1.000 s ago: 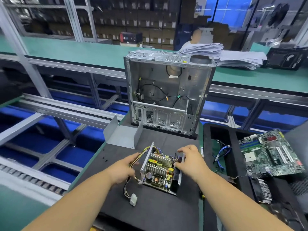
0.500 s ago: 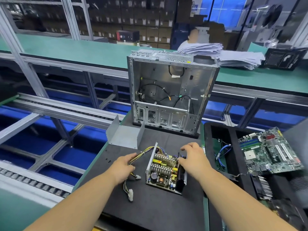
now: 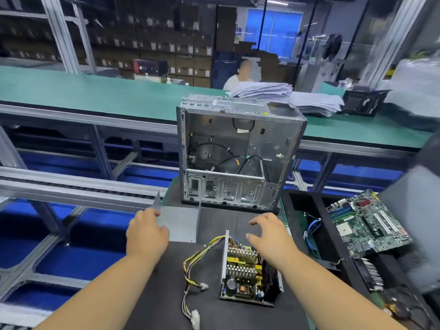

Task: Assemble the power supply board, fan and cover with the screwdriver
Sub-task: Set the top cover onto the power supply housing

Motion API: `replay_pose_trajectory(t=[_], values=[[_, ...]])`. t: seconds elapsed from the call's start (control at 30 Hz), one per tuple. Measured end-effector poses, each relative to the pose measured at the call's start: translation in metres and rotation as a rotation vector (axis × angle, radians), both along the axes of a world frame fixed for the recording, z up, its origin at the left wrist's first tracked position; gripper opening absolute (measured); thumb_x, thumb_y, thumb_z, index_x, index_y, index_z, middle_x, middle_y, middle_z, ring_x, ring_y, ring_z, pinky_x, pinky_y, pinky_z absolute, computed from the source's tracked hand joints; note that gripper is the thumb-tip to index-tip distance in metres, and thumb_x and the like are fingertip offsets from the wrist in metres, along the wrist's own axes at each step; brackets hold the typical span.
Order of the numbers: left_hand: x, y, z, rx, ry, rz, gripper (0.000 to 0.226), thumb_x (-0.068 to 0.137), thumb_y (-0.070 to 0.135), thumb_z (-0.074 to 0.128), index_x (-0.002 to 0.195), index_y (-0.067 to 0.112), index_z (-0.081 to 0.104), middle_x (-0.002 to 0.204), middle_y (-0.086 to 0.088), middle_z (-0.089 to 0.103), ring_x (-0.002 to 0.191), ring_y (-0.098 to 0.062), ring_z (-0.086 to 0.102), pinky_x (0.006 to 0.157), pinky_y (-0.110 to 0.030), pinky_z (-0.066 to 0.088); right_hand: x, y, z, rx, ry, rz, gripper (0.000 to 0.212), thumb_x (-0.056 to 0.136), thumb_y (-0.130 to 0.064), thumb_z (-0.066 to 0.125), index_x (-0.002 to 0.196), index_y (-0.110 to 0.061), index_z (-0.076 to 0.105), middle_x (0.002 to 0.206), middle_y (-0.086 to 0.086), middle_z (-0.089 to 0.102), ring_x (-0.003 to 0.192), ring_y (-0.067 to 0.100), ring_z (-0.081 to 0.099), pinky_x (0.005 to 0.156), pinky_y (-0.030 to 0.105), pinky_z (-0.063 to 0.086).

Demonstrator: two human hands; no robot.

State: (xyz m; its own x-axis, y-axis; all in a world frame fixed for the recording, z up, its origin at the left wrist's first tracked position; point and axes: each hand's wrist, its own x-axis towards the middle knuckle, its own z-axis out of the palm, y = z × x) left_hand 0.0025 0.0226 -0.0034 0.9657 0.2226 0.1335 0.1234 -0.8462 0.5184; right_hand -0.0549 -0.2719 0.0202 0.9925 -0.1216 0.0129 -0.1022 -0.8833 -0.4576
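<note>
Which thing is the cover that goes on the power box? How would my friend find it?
Start at the tall open computer case standing on the black mat. Look just in front of its left corner, where the left hand touches the cover. It is plain bent grey metal, with no wires or parts, unlike the power supply board.

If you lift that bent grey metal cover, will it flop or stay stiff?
The grey metal cover probably stays stiff: its folded sides stand upright unaided. It looks like thin sheet, so likely light. Its bare edges may be sharp where the left hand reaches for it.
</note>
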Motion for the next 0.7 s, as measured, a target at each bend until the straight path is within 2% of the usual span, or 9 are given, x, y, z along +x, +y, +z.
replay_pose_trajectory(t=[0.13,0.23,0.37,0.47,0.6,0.7], values=[[0.025,0.019,-0.003,0.069,0.08,0.097,0.052,0.083,0.023,0.06,0.134,0.021,0.046,0.122,-0.015,0.051,0.107,-0.036,0.046,0.086,-0.043,0.041,0.004,0.007,-0.001,-0.011,0.011,-0.039,0.037,0.091,-0.039,0.061,0.126,-0.029,0.058,0.133,-0.008,0.044,0.126,0.015,0.04,0.102,0.031,0.04],[0.042,0.029,-0.013,-0.029,0.215,0.066,0.049,0.095,0.029,0.045,0.143,0.024,0.038,0.13,-0.013,0.051,0.109,-0.037,0.051,0.084,-0.042,0.043,0.007,0.011,-0.002,0.015,0.015,-0.074,0.035,0.09,-0.038,0.061,0.124,-0.03,0.059,0.129,-0.01,0.046,0.123,0.013,0.042,0.099,0.031,0.042],[0.057,0.035,-0.024,-0.063,0.286,0.018,0.036,0.102,0.028,0.031,0.126,0.016,0.055,0.117,-0.011,0.06,0.096,-0.03,0.052,0.079,-0.036,0.043,0.01,0.016,-0.001,0.038,0.025,-0.086,0.033,0.091,-0.036,0.061,0.124,-0.029,0.059,0.127,-0.012,0.045,0.121,0.012,0.042,0.099,0.031,0.042],[0.066,0.041,-0.025,-0.008,0.29,-0.003,0.03,0.099,0.019,0.035,0.115,0.015,0.06,0.106,-0.009,0.062,0.09,-0.028,0.055,0.074,-0.033,0.045,0.012,0.019,0.001,0.043,0.031,-0.087,0.033,0.092,-0.036,0.061,0.124,-0.03,0.059,0.127,-0.013,0.044,0.121,0.011,0.042,0.097,0.029,0.043],[0.071,0.045,-0.025,0.058,0.292,-0.075,0.023,0.1,0.024,0.038,0.102,0.015,0.059,0.092,-0.004,0.062,0.083,-0.026,0.057,0.067,-0.031,0.046,0.012,0.023,0.004,0.072,0.025,-0.083,0.031,0.092,-0.036,0.061,0.123,-0.032,0.059,0.128,-0.014,0.044,0.123,0.011,0.041,0.098,0.029,0.042],[0.072,0.045,-0.02,0.12,0.304,-0.066,0.018,0.09,0.009,0.042,0.089,0.015,0.059,0.088,-0.004,0.062,0.079,-0.024,0.057,0.063,-0.031,0.046,0.011,0.025,0.006,0.088,0.017,-0.077,0.03,0.092,-0.036,0.061,0.122,-0.034,0.059,0.128,-0.016,0.043,0.122,0.009,0.041,0.095,0.027,0.041]])
